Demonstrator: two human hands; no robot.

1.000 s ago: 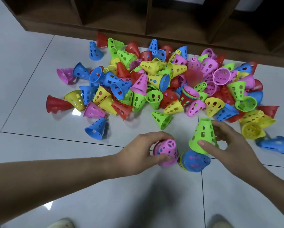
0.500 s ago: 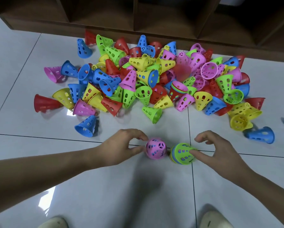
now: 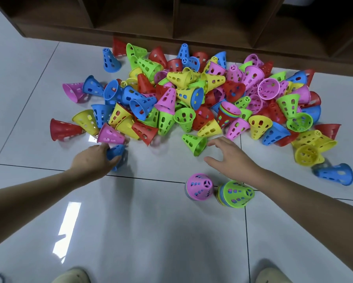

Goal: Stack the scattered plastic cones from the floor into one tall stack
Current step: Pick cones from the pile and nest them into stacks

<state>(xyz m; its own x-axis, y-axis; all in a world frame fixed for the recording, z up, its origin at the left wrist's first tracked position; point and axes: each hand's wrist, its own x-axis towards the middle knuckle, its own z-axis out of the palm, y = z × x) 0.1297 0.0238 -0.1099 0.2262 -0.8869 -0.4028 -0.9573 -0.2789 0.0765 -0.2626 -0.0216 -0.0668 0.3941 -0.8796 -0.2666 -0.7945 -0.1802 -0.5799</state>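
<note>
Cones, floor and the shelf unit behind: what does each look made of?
Cones, such as the green cone: probably moulded plastic, judging by thin walls, punched slots and saturated colour. Floor: likely glazed tile, given glossy reflections and dark grout lines. Shelf unit: dark brown with a wood look; whether solid or laminate is unclear.

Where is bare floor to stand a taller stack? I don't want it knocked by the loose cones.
Bare tile lies between the pink-topped stack, the green-topped stack and the feet, and left of the pink-topped stack under the left hand. A narrower strip runs between the two hands. Beyond the right hand, the cone pile is crowded up to the shelf unit.
</note>
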